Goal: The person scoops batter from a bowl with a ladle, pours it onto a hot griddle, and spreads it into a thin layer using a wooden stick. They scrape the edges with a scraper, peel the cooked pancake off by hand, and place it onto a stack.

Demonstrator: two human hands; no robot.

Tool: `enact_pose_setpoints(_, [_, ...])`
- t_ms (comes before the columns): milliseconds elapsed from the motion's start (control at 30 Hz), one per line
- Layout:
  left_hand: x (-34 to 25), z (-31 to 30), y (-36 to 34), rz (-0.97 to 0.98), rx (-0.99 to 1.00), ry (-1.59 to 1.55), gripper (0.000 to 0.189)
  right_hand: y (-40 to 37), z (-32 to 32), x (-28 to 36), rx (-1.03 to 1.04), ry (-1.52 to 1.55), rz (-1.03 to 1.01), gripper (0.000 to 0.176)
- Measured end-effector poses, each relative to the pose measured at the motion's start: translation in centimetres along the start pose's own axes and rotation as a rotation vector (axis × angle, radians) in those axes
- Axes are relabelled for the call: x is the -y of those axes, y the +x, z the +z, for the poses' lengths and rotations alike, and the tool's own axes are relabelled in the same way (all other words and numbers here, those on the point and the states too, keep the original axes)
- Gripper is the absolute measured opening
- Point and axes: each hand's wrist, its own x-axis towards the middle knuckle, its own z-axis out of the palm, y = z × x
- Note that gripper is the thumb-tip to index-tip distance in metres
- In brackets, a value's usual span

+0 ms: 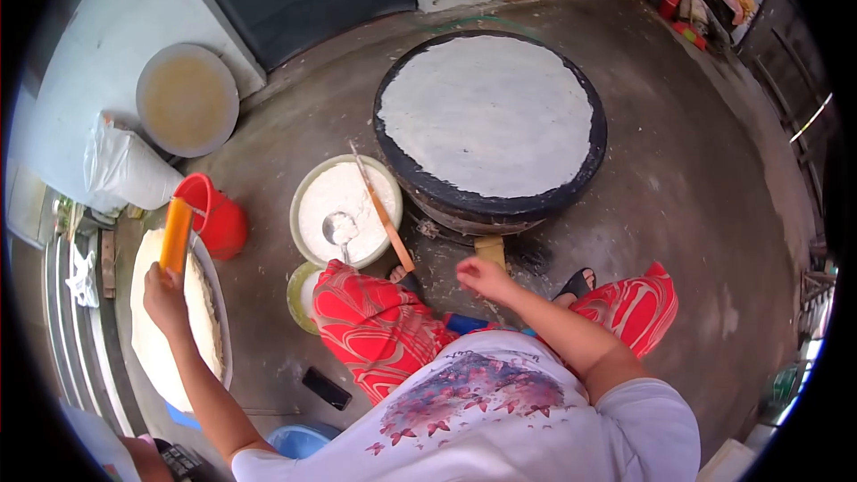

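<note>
My left hand (164, 302) is closed round an orange oblong, flat-sided tool (177, 234), held upright over a stack of pale, thin round sheets (165, 353). In front of my right knee, my right hand (485, 278) hangs in the air with its fingers curled, and nothing shows in it. A big round black griddle (594, 138) stands ahead, its top covered by a white layer of batter (486, 116). Left of it, a bowl (300, 205) holds white batter or dough (337, 192). A metal ladle (340, 229) rests in the bowl, and a wooden stick (382, 210) lies across its rim.
A red bucket (219, 221) stands behind the stack. A smaller green bowl (302, 299) sits by my left knee, and a black phone (327, 388) lies on the floor. A blue basin (303, 439) is beside my left hip. A round tray (187, 100) leans against the wall.
</note>
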Motion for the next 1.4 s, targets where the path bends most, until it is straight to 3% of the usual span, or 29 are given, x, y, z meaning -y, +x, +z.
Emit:
enact_pose_setpoints(133, [-10.6,-3.2,-1.4,0.354,-0.017,-0.368,0.028,-0.5,1.2,10.7,-0.231,-0.276,-0.565,0.046])
enact_pose_setpoints(200, [-16.7,-5.0,-2.7,0.571,-0.021,-0.469,0.028,-1.6,1.1,16.1,-0.465,-0.534,-0.893,0.051])
enact_pose_setpoints(233, [-19.0,-5.7,-3.6,0.643,0.077,-0.528,0.027,-2.2,0.4,18.0,-0.469,-0.536,-0.889,0.051])
enact_pose_setpoints(267, [-21.1,-6.1,-4.5,0.714,0.177,-0.587,0.027,-2.6,-0.3,19.5,-0.514,-0.750,-1.002,0.048])
enact_pose_setpoints(300, [-22.9,-6.2,-5.4,0.781,0.191,-0.631,0.028,-2.8,-0.7,20.1,-0.552,-0.966,-1.109,0.045])
enact_pose_setpoints(333, [-24.5,-6.3,-6.2,0.848,0.203,-0.674,0.029,-2.3,-1.3,19.1,-0.552,-0.969,-1.104,0.045])
enact_pose_setpoints(400, [-27.1,-6.5,-7.4,0.842,0.175,-0.831,0.034,-1.3,-3.5,16.2,-0.152,-1.191,-0.774,0.034])
enact_pose_setpoints(433, [-27.4,-6.5,-7.4,0.835,0.251,-0.888,0.045,-1.7,-5.0,16.2,-0.105,-1.132,-0.700,0.023])
enact_pose_setpoints(467, [-27.5,-6.7,-7.3,0.838,0.252,-0.897,0.045,-1.7,-6.6,15.6,-0.184,-1.032,-0.575,0.025])
enact_pose_setpoints(533, [-27.2,-7.1,-6.8,0.531,0.348,-0.908,0.057,-1.4,-11.2,14.1,-0.417,-0.881,-0.378,0.040])
enact_pose_setpoints(600, [-25.3,-6.1,-7.0,0.452,0.338,-0.827,0.053,0.3,-18.4,10.9,-0.738,-0.703,-0.291,0.051])
enact_pose_setpoints(667, [-23.5,-4.8,-7.6,0.362,0.321,-0.795,0.045,1.7,-26.7,7.6,-1.030,-0.568,-0.324,0.051])
enact_pose_setpoints(733, [-22.2,-4.5,-8.2,0.337,0.354,-0.768,0.042,1.3,-31.4,8.0,-1.208,-0.494,-0.062,0.046])
enact_pose_setpoints(800, [-21.4,-4.1,-9.5,0.102,0.465,-0.931,0.039,1.7,-34.4,7.5,-1.237,-0.523,0.055,0.049])
enact_pose_setpoints(833, [-21.4,-4.1,-10.0,0.103,0.477,-0.932,0.039,2.1,-35.2,7.5,-1.263,-0.550,0.158,0.051])
enact_pose_setpoints(933, [-22.5,-4.4,-10.8,-0.005,0.494,-0.973,0.039,5.3,-35.6,7.8,-1.316,-0.790,0.179,0.061])
enact_pose_setpoints(1033, [-23.9,-4.3,-11.1,0.038,0.494,-0.893,0.043,7.9,-39.1,9.9,-1.354,-0.736,0.303,0.059])
enact_pose_setpoints(1167, [-25.3,-3.8,-10.4,0.085,0.518,-0.802,0.044,13.3,-40.8,12.6,-1.211,-0.838,0.164,0.055])
enact_pose_setpoints(1233, [-25.6,-3.5,-9.8,0.111,0.550,-0.778,0.044,14.8,-41.3,15.4,-1.252,-0.804,0.357,0.051])
enact_pose_setpoints(1333, [-26.7,-2.9,-8.9,0.104,0.545,-0.797,0.044,19.1,-43.0,16.7,-1.145,-0.866,0.273,0.049])
enact_pose_setpoints(1400, [-27.5,-3.1,-8.0,0.036,0.664,-0.864,0.046,21.6,-43.4,17.5,-1.144,-0.947,0.239,0.049])
